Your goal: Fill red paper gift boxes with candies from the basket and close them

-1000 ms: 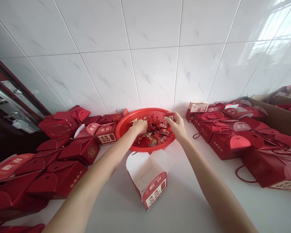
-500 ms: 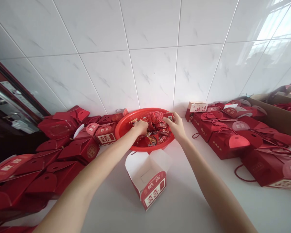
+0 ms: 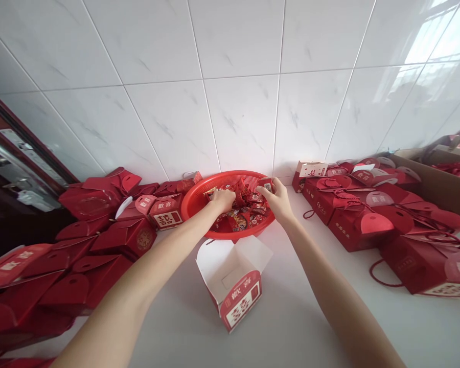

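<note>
- Basket (image 3: 190, 209), red and round, sits on the pale surface (image 3: 287, 312), close to the tile wall (image 3: 241, 122).
- Small red packets (image 3: 242, 220) lie in a pile inside it.
- The left hand (image 3: 224, 200) is down in the basket with bent fingers on the packets; whether it grips one, I cannot tell.
- The right hand (image 3: 276, 197) is at the basket's right edge and pinches a little pack (image 3: 266, 183) between thumb and fingers.
- One open box (image 3: 241, 305) stands just in front of the basket, its white inside showing.
- Red boxes (image 3: 128, 239) crowd the left side, and corded boxes (image 3: 353, 231) sit on the right.
</note>
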Available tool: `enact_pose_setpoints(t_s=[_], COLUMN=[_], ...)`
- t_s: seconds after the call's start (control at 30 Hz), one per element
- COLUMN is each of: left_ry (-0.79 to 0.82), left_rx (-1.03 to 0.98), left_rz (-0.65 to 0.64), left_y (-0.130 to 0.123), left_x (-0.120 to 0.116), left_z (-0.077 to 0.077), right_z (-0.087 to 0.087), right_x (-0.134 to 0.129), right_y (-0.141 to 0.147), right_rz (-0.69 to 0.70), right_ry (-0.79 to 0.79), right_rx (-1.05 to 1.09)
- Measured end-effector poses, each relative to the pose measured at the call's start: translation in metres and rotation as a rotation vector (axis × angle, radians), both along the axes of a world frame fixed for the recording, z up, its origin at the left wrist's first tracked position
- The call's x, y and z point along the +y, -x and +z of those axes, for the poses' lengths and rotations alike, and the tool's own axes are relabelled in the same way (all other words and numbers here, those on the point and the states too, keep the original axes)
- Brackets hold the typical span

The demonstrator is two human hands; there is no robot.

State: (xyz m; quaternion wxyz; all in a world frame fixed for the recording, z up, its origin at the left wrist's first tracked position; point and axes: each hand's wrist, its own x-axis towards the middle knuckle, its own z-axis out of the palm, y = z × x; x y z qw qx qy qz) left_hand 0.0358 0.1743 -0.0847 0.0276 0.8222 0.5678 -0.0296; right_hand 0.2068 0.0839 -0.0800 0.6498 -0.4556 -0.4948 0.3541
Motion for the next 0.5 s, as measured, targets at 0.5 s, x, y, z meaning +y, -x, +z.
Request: enact_pose_setpoints(t_s=[0.5], left_ry=[-0.099], left_rx=[-0.718], left_rz=[0.077], left_y=[0.017], left_x=[0.010], left_z=[0.013], right_z=[0.001], right_x=[0.000], right_y=[0.000], right_rz=[0.001], right_ry=[0.022], right_rx=[-0.002])
